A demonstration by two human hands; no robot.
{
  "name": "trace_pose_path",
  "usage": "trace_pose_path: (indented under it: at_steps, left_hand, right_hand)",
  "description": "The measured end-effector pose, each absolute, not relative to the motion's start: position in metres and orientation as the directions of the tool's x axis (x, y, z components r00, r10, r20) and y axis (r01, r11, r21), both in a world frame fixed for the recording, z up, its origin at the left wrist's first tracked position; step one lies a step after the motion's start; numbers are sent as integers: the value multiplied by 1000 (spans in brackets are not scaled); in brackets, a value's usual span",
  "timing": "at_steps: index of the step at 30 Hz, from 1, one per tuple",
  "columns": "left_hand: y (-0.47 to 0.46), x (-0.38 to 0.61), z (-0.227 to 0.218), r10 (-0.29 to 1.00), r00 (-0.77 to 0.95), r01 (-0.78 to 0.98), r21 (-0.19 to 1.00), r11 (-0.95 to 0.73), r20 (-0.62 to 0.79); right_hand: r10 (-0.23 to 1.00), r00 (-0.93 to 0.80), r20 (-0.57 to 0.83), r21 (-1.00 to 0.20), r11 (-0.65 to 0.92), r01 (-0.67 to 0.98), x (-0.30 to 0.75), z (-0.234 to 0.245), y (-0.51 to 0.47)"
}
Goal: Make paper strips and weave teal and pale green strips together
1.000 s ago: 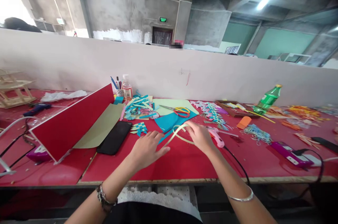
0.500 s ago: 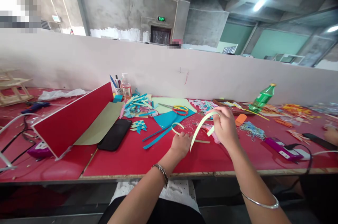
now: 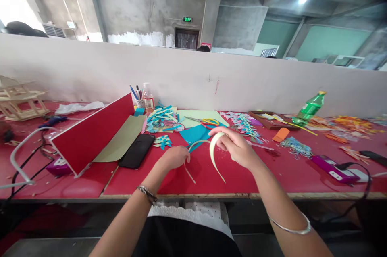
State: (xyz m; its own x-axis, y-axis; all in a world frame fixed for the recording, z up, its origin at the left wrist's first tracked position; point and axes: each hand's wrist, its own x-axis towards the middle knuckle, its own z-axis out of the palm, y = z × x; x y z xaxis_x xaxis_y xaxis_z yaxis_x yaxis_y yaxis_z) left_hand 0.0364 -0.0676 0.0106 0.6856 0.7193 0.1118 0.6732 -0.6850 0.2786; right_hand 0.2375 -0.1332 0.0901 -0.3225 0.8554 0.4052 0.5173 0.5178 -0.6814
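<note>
As seen above the middle of the red table (image 3: 208,188), find one pale strip (image 3: 213,154) bent into a hook, with its free tip hanging toward the near edge. Read the right hand (image 3: 235,147) as narrow, with fingers curled and holding that strip near its top bend. Read the left hand (image 3: 175,157) as narrow too, pinching a pale band (image 3: 199,141), with an arch running up toward the first and a short tail below the fingers. Cannot tell whether joined or separate. Just beyond, note a blue sheet (image 3: 192,134) with scissors (image 3: 208,125) at its far edge, and behind it a light green sheet (image 3: 185,114) near the partition (image 3: 169,71). Left of these, log a heap of blue and pale scraps (image 3: 161,119); nearer, a small checkered weave (image 3: 163,141) beside the black phone (image 3: 137,151). Farther left, record an olive sheet (image 3: 121,139) beside the standing red board (image 3: 96,132). Rightward, list an orange tab (image 3: 281,134), a tangle of blue threads (image 3: 296,147), a tilted green bottle (image 3: 308,109) and a purple power strip (image 3: 334,170).
</note>
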Motion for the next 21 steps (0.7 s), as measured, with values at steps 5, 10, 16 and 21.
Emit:
trace_pose_path:
  at_steps: [5, 10, 16, 21]
  left_hand:
    - [-66, 9, 18, 788, 559, 739, 276, -614, 258]
    - [-72, 17, 14, 907, 286, 837, 381, -393, 309]
    - [-85, 63, -5, 978, 182, 952, 230, -202, 106]
    - [-88, 67, -7, 952, 299, 940, 149, -306, 70]
  right_hand:
    - [882, -351, 315, -475, 466, 746, 211, 63, -95]
    - [954, -255, 159, -141, 278, 950, 212, 21, -69]
    - [886, -436, 154, 3, 441, 897, 211, 1, -56]
    - [846, -490, 212, 10, 500, 866, 207, -9, -47]
